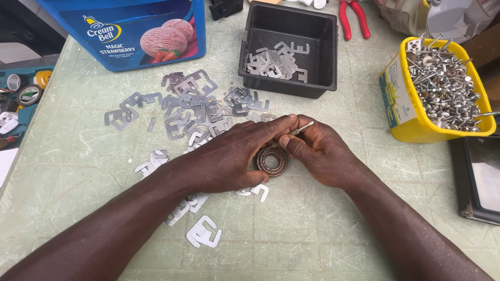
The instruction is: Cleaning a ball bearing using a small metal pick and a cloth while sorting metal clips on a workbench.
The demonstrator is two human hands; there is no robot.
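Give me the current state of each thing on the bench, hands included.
Left hand: resting on the rusty ring, steadying it.
Right hand: grip pinched on a thin metal pin.
Rusty ring: flat on the table.
Black tray: open, a few metal plates inside.
Yellow tub: open, heaped with bolts.
Loose plates: scattered.

Both bare forearms reach in from the lower edge and converge at the centre. The left hand (226, 158) lies palm down, fingers stretched rightward, thumb tucked below. The right hand (320, 151) faces it, fingers curled and thumb pressed to the forefinger in a pinch. The fingertips of the two hands touch.
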